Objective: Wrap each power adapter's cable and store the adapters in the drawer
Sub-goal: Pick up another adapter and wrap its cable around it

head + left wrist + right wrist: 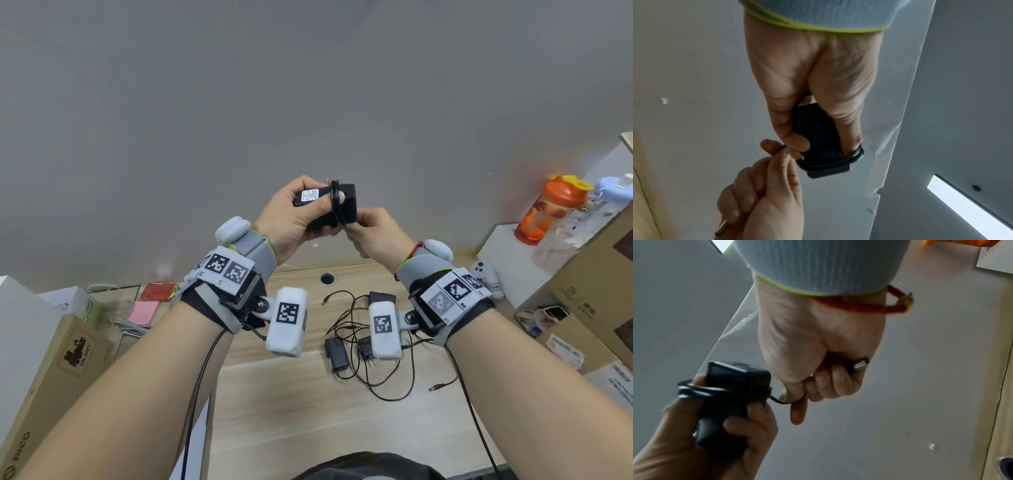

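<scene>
The left hand (291,219) grips the adapter (344,205), long axis crosswise, while the right hand (373,236) just beside it pinches the cable (774,400) tail, best placed to finish the wrap.

Desk (274,394): bare wood on near-left part. Tangle of loose adapters and cables (370,346) blocks centre-right. Cardboard boxes (44,370) crowd left edge; boxes and orange bottle (544,209) wall right edge. Both hands raised above desk.

head: high, looking down | wrists: close, facing up | shared: black adapter (337,205)
</scene>
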`<control>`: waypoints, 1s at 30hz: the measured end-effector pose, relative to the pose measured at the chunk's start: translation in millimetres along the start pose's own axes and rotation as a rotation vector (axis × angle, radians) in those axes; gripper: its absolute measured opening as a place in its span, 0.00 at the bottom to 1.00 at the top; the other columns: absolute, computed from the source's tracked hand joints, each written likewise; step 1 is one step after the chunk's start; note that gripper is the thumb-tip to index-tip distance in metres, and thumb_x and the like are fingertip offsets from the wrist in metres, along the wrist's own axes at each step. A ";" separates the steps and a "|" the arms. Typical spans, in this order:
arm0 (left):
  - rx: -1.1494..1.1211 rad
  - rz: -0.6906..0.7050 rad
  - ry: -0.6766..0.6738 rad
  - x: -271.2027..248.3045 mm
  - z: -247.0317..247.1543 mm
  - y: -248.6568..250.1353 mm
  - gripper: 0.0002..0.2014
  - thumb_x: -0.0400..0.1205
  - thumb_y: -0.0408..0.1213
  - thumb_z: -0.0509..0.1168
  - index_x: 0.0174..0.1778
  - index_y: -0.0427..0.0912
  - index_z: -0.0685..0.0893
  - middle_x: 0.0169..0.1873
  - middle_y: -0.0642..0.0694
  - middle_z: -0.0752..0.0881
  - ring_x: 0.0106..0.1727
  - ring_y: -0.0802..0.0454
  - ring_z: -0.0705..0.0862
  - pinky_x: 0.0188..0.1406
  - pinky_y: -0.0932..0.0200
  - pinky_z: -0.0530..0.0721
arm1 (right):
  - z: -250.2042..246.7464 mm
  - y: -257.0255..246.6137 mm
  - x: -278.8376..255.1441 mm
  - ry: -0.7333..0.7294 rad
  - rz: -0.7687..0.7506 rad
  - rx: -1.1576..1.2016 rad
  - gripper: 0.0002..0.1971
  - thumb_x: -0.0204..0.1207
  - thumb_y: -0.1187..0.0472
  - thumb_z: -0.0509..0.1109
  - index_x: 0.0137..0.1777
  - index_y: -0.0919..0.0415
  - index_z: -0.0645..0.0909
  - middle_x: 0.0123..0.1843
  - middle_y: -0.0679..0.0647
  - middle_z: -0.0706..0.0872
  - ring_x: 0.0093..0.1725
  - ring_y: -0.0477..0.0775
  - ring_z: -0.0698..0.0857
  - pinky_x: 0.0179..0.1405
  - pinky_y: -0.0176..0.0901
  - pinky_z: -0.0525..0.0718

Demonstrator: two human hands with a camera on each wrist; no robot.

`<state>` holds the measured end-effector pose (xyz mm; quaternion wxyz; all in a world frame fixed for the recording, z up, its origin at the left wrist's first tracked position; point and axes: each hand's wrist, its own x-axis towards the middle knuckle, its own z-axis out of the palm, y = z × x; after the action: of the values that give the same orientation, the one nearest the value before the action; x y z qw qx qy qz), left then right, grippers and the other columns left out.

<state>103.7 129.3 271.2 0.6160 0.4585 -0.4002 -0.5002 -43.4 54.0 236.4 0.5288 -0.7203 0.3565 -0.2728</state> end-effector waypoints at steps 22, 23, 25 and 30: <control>0.101 -0.088 0.333 13.1 -12.1 -17.4 0.13 0.79 0.37 0.74 0.58 0.40 0.88 0.43 0.37 0.88 0.32 0.45 0.88 0.30 0.61 0.85 | 2.1 -19.5 -1.4 0.077 -0.271 -0.091 0.08 0.78 0.67 0.74 0.50 0.53 0.89 0.40 0.53 0.81 0.28 0.51 0.82 0.37 0.43 0.87; 0.099 -0.094 0.335 13.7 -11.9 -17.1 0.13 0.79 0.38 0.74 0.59 0.39 0.87 0.44 0.36 0.88 0.32 0.44 0.89 0.30 0.61 0.85 | 1.8 -19.9 -1.2 0.101 -0.278 -0.077 0.08 0.77 0.67 0.74 0.51 0.53 0.89 0.40 0.51 0.80 0.28 0.50 0.83 0.39 0.44 0.88; 0.075 -0.100 0.332 14.5 -11.4 -17.3 0.13 0.81 0.38 0.72 0.60 0.38 0.87 0.45 0.34 0.88 0.33 0.42 0.88 0.31 0.60 0.85 | 3.3 -21.7 -1.9 0.116 -0.275 -0.003 0.07 0.78 0.69 0.73 0.51 0.57 0.88 0.36 0.51 0.83 0.29 0.49 0.83 0.37 0.42 0.88; 0.010 -0.116 0.307 16.2 -8.1 -16.6 0.14 0.83 0.37 0.69 0.63 0.37 0.84 0.49 0.35 0.87 0.39 0.43 0.87 0.35 0.56 0.87 | 9.8 -27.1 -5.3 0.122 -0.175 0.121 0.21 0.72 0.72 0.78 0.57 0.59 0.70 0.31 0.56 0.86 0.26 0.51 0.81 0.24 0.38 0.80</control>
<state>110.2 113.4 253.6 0.6376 0.5550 -0.2767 -0.4570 -32.9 68.9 259.4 0.5228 -0.6975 0.3067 -0.3823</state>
